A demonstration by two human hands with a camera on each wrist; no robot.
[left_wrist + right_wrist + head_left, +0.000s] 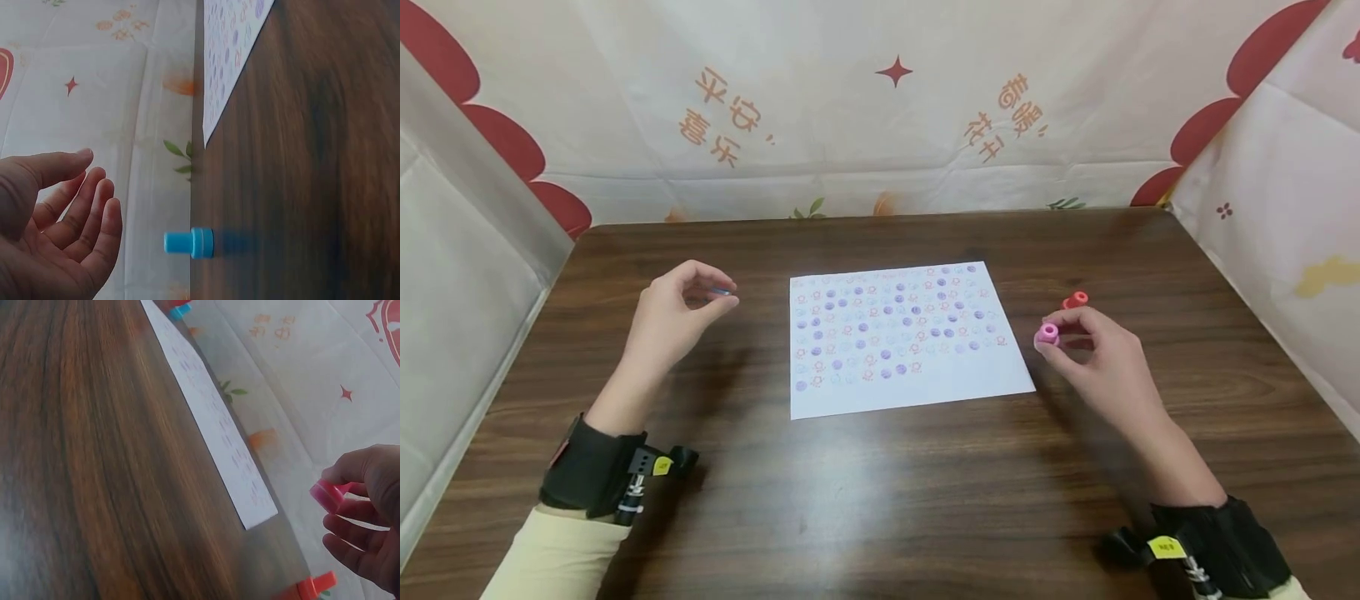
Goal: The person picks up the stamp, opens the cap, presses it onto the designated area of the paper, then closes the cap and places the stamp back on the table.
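My right hand [1101, 358] pinches a pink stamp [1047, 333] between thumb and fingertips, just right of the paper. It is held above the tabletop, as the right wrist view also shows. Left of the paper, my left hand [681, 312] hovers with loosely bent fingers and holds nothing. Close to those fingers a blue stamp [187, 242] stands on the table, mostly hidden by the hand in the head view. Between the hands lies a white sheet of paper [917, 398] covered with rows of purple, red and light blue prints; its lower strip is blank.
A red stamp [1078, 299] stands on the table just behind my right hand. The brown wooden table [850, 492] ends at a white patterned cloth [850, 108] along the back, with more cloth at both sides.
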